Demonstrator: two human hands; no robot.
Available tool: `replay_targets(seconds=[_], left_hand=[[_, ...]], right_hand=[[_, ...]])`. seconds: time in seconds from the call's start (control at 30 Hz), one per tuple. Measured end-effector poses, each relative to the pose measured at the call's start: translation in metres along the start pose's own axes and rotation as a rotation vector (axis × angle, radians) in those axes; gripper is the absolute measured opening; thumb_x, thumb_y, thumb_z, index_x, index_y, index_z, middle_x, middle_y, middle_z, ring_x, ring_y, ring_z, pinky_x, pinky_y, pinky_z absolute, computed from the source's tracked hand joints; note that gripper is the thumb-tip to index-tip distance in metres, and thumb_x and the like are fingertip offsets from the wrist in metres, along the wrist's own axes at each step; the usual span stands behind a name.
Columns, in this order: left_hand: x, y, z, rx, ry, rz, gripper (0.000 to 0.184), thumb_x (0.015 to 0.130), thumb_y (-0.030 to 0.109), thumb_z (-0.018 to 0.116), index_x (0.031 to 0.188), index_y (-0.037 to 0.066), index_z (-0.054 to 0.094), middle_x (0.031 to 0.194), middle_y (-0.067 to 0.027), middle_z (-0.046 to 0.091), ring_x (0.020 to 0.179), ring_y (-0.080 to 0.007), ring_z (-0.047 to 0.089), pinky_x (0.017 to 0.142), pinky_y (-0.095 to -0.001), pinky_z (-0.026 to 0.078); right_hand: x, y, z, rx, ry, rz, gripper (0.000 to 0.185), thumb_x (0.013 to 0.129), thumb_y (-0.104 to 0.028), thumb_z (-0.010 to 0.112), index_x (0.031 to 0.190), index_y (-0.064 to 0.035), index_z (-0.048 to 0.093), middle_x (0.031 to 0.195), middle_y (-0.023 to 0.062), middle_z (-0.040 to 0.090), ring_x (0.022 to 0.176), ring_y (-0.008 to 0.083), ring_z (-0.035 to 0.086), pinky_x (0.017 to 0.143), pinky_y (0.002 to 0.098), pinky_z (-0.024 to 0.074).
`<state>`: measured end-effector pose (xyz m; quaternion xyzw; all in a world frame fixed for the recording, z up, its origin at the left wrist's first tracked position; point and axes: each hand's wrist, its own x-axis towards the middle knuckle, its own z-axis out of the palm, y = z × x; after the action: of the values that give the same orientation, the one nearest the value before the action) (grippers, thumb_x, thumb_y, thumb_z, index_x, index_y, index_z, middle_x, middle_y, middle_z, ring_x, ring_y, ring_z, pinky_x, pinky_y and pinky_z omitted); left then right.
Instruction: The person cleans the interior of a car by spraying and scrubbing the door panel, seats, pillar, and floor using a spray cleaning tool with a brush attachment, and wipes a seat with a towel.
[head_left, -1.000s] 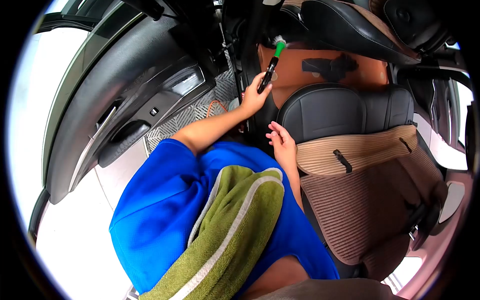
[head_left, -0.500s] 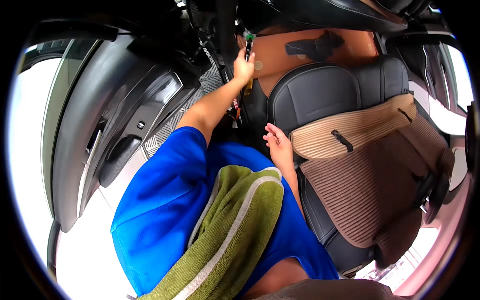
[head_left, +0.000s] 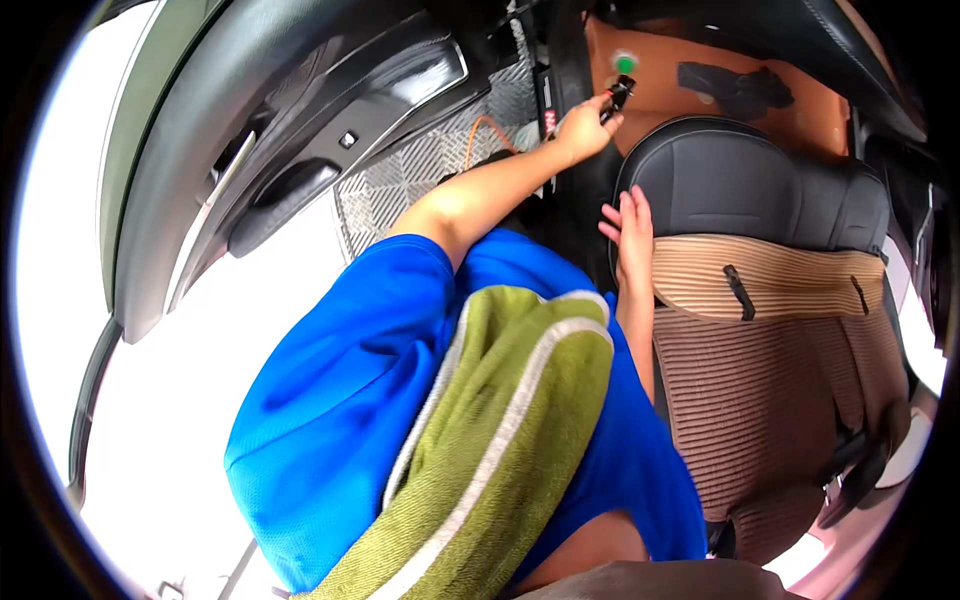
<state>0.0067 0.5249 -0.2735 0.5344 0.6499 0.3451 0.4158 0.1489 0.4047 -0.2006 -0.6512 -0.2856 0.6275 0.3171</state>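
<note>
My left hand [head_left: 587, 132] is closed around a black handheld tool [head_left: 620, 95]. A round green tip with a blurred whitish rim [head_left: 625, 64] shows at its far end, over the orange-brown floor covering [head_left: 655, 100]. Whether the tip touches the covering I cannot tell. My right hand [head_left: 632, 235] is open, fingers apart, holding nothing. It is beside the edge of the black seat [head_left: 720, 185]; whether it rests on the seat is unclear. A ribbed tan and brown seat cover [head_left: 750, 380] lies over the lower part of the seat.
A dark crumpled cloth-like piece [head_left: 740, 90] lies on the floor covering. At left the car door [head_left: 300, 120] stands open. An orange hose [head_left: 485, 125] curves above the patterned grey flooring [head_left: 390, 165]. A green towel [head_left: 500, 400] hangs over my blue shirt.
The view has shifted, with the car interior turned in it. My left hand has brought the tool over the floor covering. My right hand is nearer the seat's rounded black end, fingers more spread.
</note>
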Motion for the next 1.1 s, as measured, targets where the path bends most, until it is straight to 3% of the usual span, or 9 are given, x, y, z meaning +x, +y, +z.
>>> replay_targets(seconds=[0.13, 0.2, 0.3, 0.43, 0.5, 0.7, 0.93, 1.0, 1.1], left_hand=[[-0.047, 0.000, -0.019, 0.065, -0.149, 0.101, 0.045, 0.083, 0.024, 0.061, 0.121, 0.001, 0.052, 0.108, -0.0216, 0.061, 0.102, -0.0357, 0.058, 0.085, -0.0389, 0.047], [-0.054, -0.014, -0.024, 0.123, -0.225, 0.086, 0.045, 0.083, 0.025, 0.060, 0.122, 0.003, 0.052, 0.106, -0.0219, 0.062, 0.100, -0.0366, 0.059, 0.083, -0.0402, 0.047], [-0.060, -0.016, -0.045, 0.185, -0.257, 0.067, 0.045, 0.083, 0.027, 0.060, 0.123, 0.006, 0.053, 0.107, -0.0220, 0.062, 0.101, -0.0370, 0.059, 0.083, -0.0411, 0.047], [-0.048, -0.026, -0.058, 0.270, -0.234, 0.092, 0.047, 0.083, 0.030, 0.061, 0.124, 0.008, 0.053, 0.108, -0.0247, 0.060, 0.098, -0.0388, 0.060, 0.084, -0.0421, 0.047], [-0.031, -0.023, -0.064, 0.359, -0.339, -0.055, 0.048, 0.083, 0.031, 0.062, 0.123, 0.005, 0.053, 0.102, -0.0259, 0.062, 0.097, -0.0386, 0.060, 0.085, -0.0414, 0.047], [-0.017, -0.030, -0.064, 0.537, -0.463, 0.121, 0.048, 0.085, 0.029, 0.060, 0.124, 0.003, 0.051, 0.110, -0.0236, 0.060, 0.104, -0.0379, 0.057, 0.088, -0.0408, 0.046], [-0.076, -0.049, -0.109, 0.472, -0.521, 0.212, 0.048, 0.086, 0.024, 0.060, 0.126, 0.002, 0.048, 0.110, -0.0248, 0.059, 0.104, -0.0393, 0.056, 0.089, -0.0410, 0.045], [-0.087, -0.056, -0.113, 0.563, -0.501, 0.098, 0.048, 0.086, 0.024, 0.060, 0.126, 0.001, 0.048, 0.112, -0.0250, 0.058, 0.103, -0.0397, 0.057, 0.088, -0.0412, 0.045], [-0.094, -0.074, -0.117, 0.664, -0.520, 0.025, 0.048, 0.086, 0.023, 0.058, 0.126, 0.000, 0.048, 0.112, -0.0236, 0.059, 0.102, -0.0387, 0.057, 0.090, -0.0410, 0.044]], right_hand=[[0.026, -0.004, 0.039, 0.224, -0.206, 0.074, 0.063, 0.095, -0.044, 0.042, 0.142, -0.0061, 0.023, 0.131, 0.0152, 0.042, 0.109, 0.0277, 0.052, 0.083, 0.0399, 0.0485], [0.036, 0.005, 0.058, 0.260, -0.232, 0.086, 0.044, 0.096, -0.045, 0.038, 0.119, -0.0074, 0.044, 0.117, 0.0106, 0.051, 0.099, 0.0236, 0.055, 0.081, 0.0394, 0.0486], [0.037, 0.020, 0.073, 0.299, -0.250, 0.091, 0.042, 0.095, -0.047, 0.039, 0.107, -0.0080, 0.049, 0.106, 0.0089, 0.055, 0.091, 0.0224, 0.057, 0.077, 0.0377, 0.0496], [0.027, 0.034, 0.062, 0.336, -0.124, 0.187, 0.067, 0.093, -0.047, 0.044, 0.139, -0.0004, 0.029, 0.135, 0.0211, 0.042, 0.107, 0.0313, 0.056, 0.079, 0.0374, 0.0502], [0.035, 0.050, 0.045, 0.391, 0.032, 0.175, 0.059, 0.094, -0.041, 0.044, 0.136, -0.0005, 0.034, 0.132, 0.0205, 0.045, 0.103, 0.0303, 0.058, 0.078, 0.0366, 0.0506], [0.030, 0.070, 0.021, 0.517, 0.264, 0.153, 0.050, 0.095, -0.034, 0.043, 0.130, 0.0010, 0.042, 0.128, 0.0195, 0.049, 0.104, 0.0292, 0.059, 0.081, 0.0379, 0.0501], [0.024, 0.106, 0.063, 0.530, 0.072, 0.273, 0.046, 0.092, -0.031, 0.046, 0.127, -0.0013, 0.046, 0.122, 0.0161, 0.054, 0.100, 0.0259, 0.060, 0.077, 0.0352, 0.0502], [0.032, 0.125, 0.085, 0.516, -0.001, 0.308, 0.043, 0.090, -0.030, 0.049, 0.124, -0.0041, 0.050, 0.114, 0.0117, 0.058, 0.090, 0.0226, 0.062, 0.071, 0.0335, 0.0509], [0.035, 0.117, 0.109, 0.408, -0.177, 0.318, 0.045, 0.091, -0.034, 0.050, 0.125, -0.0051, 0.049, 0.120, 0.0109, 0.056, 0.097, 0.0233, 0.060, 0.076, 0.0345, 0.0503]])
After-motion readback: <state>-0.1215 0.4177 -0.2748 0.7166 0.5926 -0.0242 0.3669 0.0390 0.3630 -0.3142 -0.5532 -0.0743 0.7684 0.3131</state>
